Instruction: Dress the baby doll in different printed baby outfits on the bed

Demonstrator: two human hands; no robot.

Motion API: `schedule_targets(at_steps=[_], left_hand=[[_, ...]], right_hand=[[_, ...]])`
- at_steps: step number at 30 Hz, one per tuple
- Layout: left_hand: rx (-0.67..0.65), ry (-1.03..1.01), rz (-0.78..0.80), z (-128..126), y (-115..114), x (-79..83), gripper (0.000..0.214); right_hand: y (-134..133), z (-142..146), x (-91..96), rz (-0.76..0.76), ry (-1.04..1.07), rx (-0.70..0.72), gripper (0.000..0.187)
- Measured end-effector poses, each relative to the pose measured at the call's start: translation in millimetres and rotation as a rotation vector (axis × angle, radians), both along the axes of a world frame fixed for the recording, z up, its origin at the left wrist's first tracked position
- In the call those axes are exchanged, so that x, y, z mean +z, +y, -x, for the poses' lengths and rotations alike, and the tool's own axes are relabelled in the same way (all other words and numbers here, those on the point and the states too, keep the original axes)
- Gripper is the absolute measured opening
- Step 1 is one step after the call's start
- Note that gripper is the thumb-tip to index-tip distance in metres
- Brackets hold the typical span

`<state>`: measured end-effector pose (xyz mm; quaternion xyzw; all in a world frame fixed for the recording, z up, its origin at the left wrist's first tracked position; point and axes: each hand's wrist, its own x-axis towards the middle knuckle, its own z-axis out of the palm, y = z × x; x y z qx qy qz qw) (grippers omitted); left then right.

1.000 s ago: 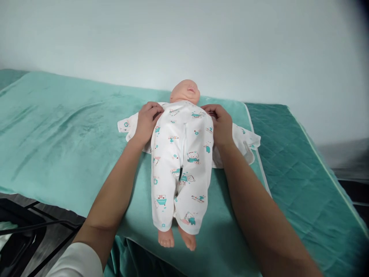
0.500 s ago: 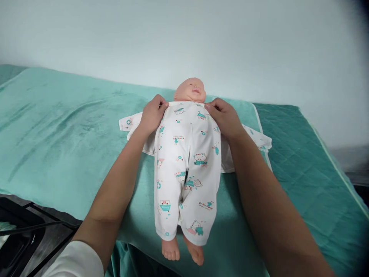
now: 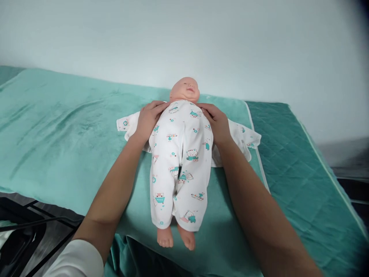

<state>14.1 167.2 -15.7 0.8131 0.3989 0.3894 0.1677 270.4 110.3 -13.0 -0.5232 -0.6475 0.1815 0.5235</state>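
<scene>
A baby doll (image 3: 184, 87) lies on its back, with its head toward the wall and bare feet toward me. White printed baby trousers (image 3: 191, 142) cover its legs and body up to just below the chin. Under it a white long-sleeved baby shirt (image 3: 243, 132) is spread out, its sleeves reaching to both sides. My left hand (image 3: 148, 119) rests flat along the trousers' upper left edge, fingers stretched out. On the opposite side, my right hand (image 3: 217, 121) lies with extended fingers against the upper right edge; some fingertips are hidden.
A light green blanket (image 3: 72, 127) covers the bed beneath the doll. To the right is a darker green quilted cover (image 3: 282, 154). A pale wall (image 3: 144, 38) stands behind. At lower left are a black container (image 3: 23, 231) and dark bars.
Both hands have let go of the trousers' top edge, which they were pinching, and now lie flatter at the sides. The doll appears slightly farther left in view.
</scene>
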Motion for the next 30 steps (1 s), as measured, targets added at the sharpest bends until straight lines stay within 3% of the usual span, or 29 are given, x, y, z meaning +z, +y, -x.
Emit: schedule_targets(at_steps=[8, 17, 24, 30], left_hand=[[0.106, 0.067, -0.007, 12.8, -30.1, -4.0, 0.044], [0.127, 0.180, -0.034, 32.5, -88.3, -14.8, 0.040], [0.120, 0.185, -0.021, 44.8, -132.4, -17.6, 0.024], [0.136, 0.139, 0.000, 50.8, -155.7, -20.6, 0.028]], right_hand=[[-34.5, -4.7, -14.8, -0.013, -0.061, -0.023, 0.038], [-96.5, 5.7, -28.2, 0.023, -0.188, -0.088, 0.048], [-145.7, 15.6, -29.4, 0.053, -0.060, -0.223, 0.024], [-199.0, 39.0, -18.6, 0.074, -0.032, -0.115, 0.007]])
